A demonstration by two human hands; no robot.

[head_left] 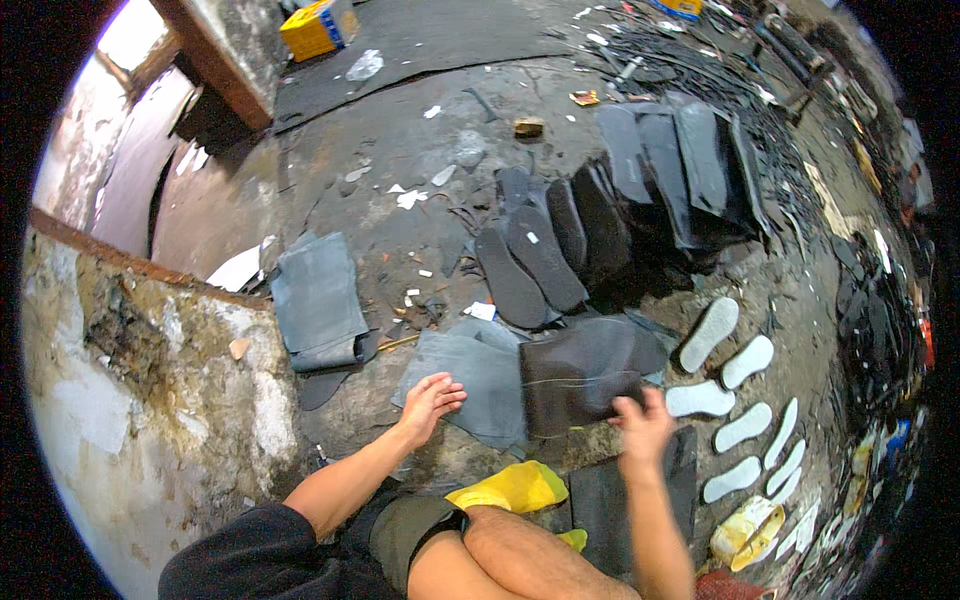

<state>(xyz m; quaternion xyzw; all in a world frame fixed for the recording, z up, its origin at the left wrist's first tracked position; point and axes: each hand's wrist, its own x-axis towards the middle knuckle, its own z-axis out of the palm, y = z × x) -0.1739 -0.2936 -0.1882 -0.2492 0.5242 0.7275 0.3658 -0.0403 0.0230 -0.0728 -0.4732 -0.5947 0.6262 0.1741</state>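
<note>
My left hand (432,408) hovers at the left part of a stack of grey-blue sheets (470,375), fingers stretched out and nothing held. Beside that stack lies a dark brown, smooth sheet (565,365) with a thin pale line across it. Over its lower right corner is my right hand (645,425), slightly blurred, with bent fingers apart and no object visible in them. Just right of it, pale insole-shaped pieces (700,400) are spread on the ground. Below, a dark flat sheet (600,520) lies partly behind my right forearm.
Black sole-shaped pieces (512,280) and folded dark sheets (655,160) lie beyond the brown sheet. Another grey-blue folded stack (318,300) sits at left by a stained wall (180,380). Yellow cloth (515,487) is near my legs. Scraps litter the ground; a yellow box (320,30) stands far off.
</note>
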